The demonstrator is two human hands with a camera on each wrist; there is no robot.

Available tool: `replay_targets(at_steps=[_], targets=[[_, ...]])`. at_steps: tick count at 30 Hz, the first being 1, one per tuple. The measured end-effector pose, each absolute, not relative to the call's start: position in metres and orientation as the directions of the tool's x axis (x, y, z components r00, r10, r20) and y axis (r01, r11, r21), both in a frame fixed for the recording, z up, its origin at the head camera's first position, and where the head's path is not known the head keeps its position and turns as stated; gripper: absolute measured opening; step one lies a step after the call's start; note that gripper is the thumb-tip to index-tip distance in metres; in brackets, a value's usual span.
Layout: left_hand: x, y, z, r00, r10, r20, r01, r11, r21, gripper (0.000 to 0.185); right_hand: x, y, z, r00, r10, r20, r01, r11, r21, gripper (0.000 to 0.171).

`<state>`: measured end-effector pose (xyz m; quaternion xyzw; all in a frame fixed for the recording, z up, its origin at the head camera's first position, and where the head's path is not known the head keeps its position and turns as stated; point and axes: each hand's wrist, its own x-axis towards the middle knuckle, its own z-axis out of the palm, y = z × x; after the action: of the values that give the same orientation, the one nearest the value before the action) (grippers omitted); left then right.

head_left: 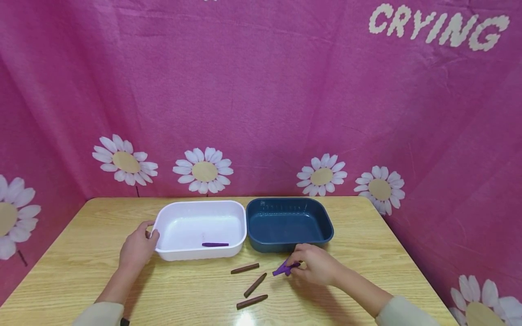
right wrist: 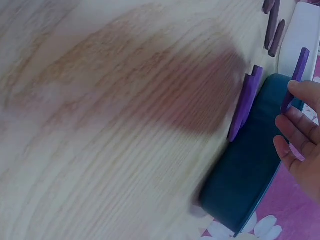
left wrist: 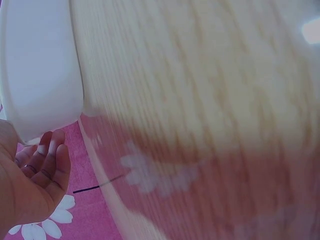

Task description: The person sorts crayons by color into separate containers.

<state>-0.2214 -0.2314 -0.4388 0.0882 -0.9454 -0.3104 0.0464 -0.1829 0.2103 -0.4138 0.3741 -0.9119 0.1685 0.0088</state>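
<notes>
My left hand [head_left: 150, 232] holds the left end of a white tray [head_left: 240, 213], thumb at its small handle and fingers [left wrist: 49, 150] against its wall [left wrist: 40, 65]. One purple stick [head_left: 215, 245] lies inside that tray. My right hand [head_left: 295, 264] pinches a purple stick [right wrist: 298, 67] just in front of a dark blue tray [head_left: 326, 226], low over the table. Two more purple sticks [right wrist: 245, 102] lie on the wood against the blue tray's wall [right wrist: 250, 170]. Three brown sticks [head_left: 244, 268] [head_left: 255, 285] [head_left: 252, 301] lie between my hands.
The two trays stand side by side at the middle of a wooden table [head_left: 81, 271]. A pink cloth with white daisies [head_left: 204, 170] hangs behind and on both sides. Bare wood lies to the left and right of the trays.
</notes>
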Motion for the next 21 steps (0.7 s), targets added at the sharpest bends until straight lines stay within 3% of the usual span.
replay_targets(at_steps=[11,21], targets=[[-0.219,-0.23,-0.437,-0.979,-0.201,0.035,-0.141,0.79,0.597,0.048,-0.188,0.199,-0.406,-0.688,-0.695,0.212,-0.725,0.642,-0.247,0.01],[-0.22,-0.23,-0.437,-0.98,-0.195,0.033,-0.138,0.794,0.592,0.049,-0.194,0.189,-0.4,-0.733,-0.657,0.178,-0.678,0.682,-0.273,0.011]])
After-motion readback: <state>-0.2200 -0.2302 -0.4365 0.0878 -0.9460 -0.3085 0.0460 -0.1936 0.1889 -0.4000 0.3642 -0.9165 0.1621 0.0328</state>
